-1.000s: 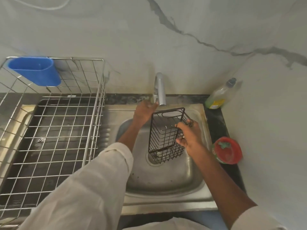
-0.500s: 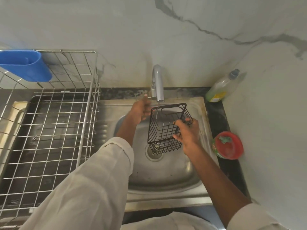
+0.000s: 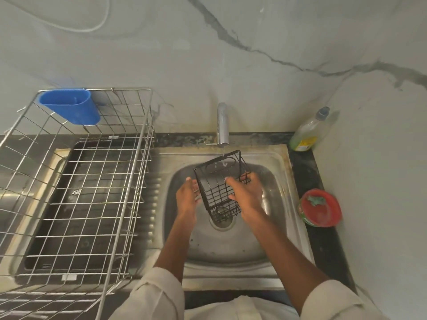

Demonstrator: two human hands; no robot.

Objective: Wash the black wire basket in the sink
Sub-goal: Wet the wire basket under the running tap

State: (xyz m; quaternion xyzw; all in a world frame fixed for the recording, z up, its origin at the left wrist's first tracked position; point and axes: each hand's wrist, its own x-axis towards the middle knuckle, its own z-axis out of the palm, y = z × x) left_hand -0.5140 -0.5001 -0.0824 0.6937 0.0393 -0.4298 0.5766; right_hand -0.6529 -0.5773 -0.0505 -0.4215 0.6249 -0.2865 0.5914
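Your left hand (image 3: 188,195), fingers straight, rests flat against the basket's left side. The black wire basket (image 3: 219,183) hangs tilted over the sink (image 3: 279,172) drain, under the tap (image 3: 222,123) trickle. Your right hand (image 3: 246,192) grips its right side.

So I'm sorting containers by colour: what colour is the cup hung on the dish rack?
Blue cup, head view.

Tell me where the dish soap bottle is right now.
In the head view, the dish soap bottle stands at the sink's back right corner, against the marble wall, behind the red tub.
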